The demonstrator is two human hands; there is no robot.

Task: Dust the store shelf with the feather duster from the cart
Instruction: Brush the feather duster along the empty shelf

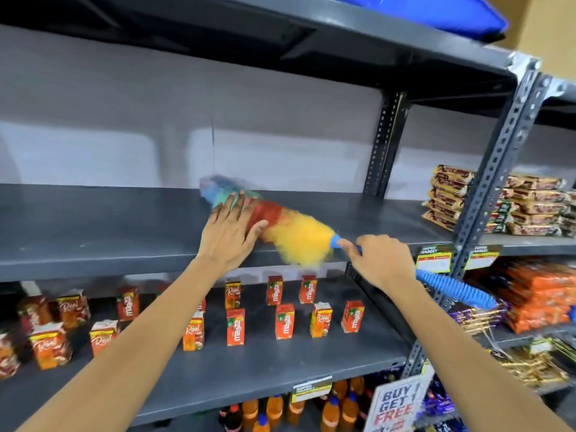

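Note:
A rainbow feather duster (293, 235), blue-green at its far tip, then red and yellow, lies across the dark grey shelf board (93, 226) and is blurred. My right hand (383, 260) is closed around its blue handle just behind the fluffy head, and the ribbed handle end (458, 289) sticks out to the right past my wrist. My left hand (227, 235) is flat with fingers spread, resting on the shelf against the duster's red and green part. This shelf level carries no goods where the duster lies.
Small red and orange juice cartons (283, 319) stand spaced on the shelf below. Stacked snack packets (448, 196) fill the neighbouring bay at right, past a perforated metal upright (498, 157). Bottles (330, 410) and a "BUY GET FREE" sign (396, 403) sit lower down.

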